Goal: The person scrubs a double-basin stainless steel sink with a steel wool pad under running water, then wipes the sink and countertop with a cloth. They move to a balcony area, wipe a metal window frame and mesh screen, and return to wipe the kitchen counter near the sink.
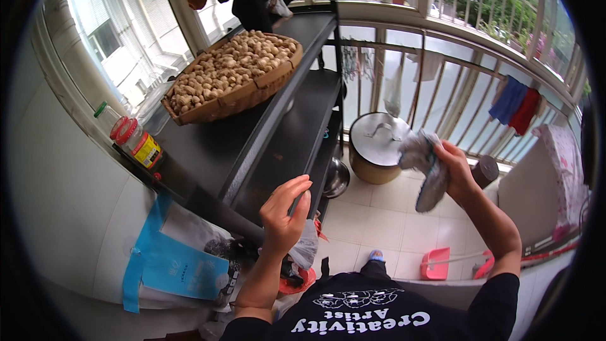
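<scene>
My right hand point(455, 166) grips a crumpled grey cloth point(428, 170) with a darker edge, held up over the tiled floor. The cloth hangs in loose folds on both sides of my fingers. Nothing shows in my left hand point(285, 215), raised beside the front of a black metal shelf rack point(199, 151); its fingers are bent, with a small gap to the thumb. A shallow woven bamboo basket point(251, 92) heaped with unshelled peanuts point(232, 68) rests on the rack's top shelf.
Glass jars point(142, 144) stand at the top shelf's left end. Past the rack, a large lidded pot point(376, 147) sits on the floor. A pink dustpan point(434, 264) lies near my feet, and a blue bag point(184, 265) hangs at left. Barred railings point(466, 85) line the far side.
</scene>
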`<state>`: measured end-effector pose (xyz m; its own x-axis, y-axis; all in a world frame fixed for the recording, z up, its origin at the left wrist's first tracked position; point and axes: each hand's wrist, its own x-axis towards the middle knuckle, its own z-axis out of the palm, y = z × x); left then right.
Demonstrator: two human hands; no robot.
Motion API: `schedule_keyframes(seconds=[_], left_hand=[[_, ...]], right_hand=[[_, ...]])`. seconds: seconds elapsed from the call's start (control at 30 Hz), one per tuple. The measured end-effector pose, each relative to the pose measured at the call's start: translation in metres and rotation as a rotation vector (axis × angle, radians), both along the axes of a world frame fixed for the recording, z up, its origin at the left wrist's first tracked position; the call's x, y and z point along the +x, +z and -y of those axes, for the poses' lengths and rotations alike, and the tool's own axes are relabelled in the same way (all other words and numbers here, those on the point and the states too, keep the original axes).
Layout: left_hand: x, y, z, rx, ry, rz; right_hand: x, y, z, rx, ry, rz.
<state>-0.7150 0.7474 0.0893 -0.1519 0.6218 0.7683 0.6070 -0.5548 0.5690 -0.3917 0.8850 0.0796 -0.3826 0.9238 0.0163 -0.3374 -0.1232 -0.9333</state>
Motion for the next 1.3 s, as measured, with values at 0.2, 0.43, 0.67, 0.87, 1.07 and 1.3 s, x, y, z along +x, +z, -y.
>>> schedule_keyframes(seconds=[0.2,0.43,0.67,0.87,1.07,1.3], left_hand=[[-0.006,0.036,-0.017,-0.058,0.017,0.564],[-0.008,0.071,-0.052,0.116,0.388,0.845],[-0.027,0.088,-0.080,0.080,0.583,1.037],[-0.032,0.103,-0.105,-0.106,0.593,1.049],[-0.044,0.102,-0.117,-0.100,0.614,1.102],[-0.050,0.103,-0.139,0.012,0.815,1.174]], right_hand=[[-0.087,0.052,-0.150,0.229,-0.009,-0.170],[-0.199,0.107,-0.327,0.768,-0.083,0.001],[-0.336,0.089,-0.480,1.554,0.127,0.549],[-0.378,0.085,-0.509,1.530,0.247,0.704],[-0.354,0.081,-0.501,1.674,0.464,0.489],[-0.297,0.088,-0.400,0.931,0.572,0.199]])
